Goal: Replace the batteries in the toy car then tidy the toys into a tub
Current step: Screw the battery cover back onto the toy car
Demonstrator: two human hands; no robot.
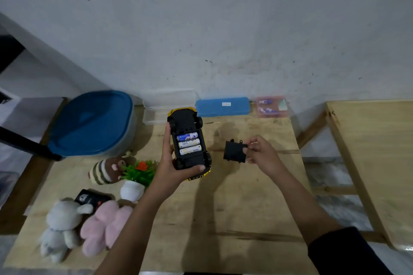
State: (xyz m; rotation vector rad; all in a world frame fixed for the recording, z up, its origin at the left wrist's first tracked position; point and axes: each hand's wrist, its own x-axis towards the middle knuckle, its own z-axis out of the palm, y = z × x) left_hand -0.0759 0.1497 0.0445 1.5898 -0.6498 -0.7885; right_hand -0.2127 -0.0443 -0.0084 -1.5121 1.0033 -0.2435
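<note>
Now the toy car (188, 140) lies belly-up in the left hand (172, 163), held above the table (223, 219), its long axis running away from the person toward the wall. Its open bay shows three batteries (188, 143) lying crosswise; the middle one reads "Heybright", the others are too small to read. The right hand (260, 152) pinches the black battery cover (234, 151) by its edge, level with the bay and just to its right, apart from the car. Judging by this, the cover must travel leftward to seat over the cells. The blue-lidded tub (91, 123) stands closed at the far left, and the soft toys (89, 227) lie near the left edge.
</note>
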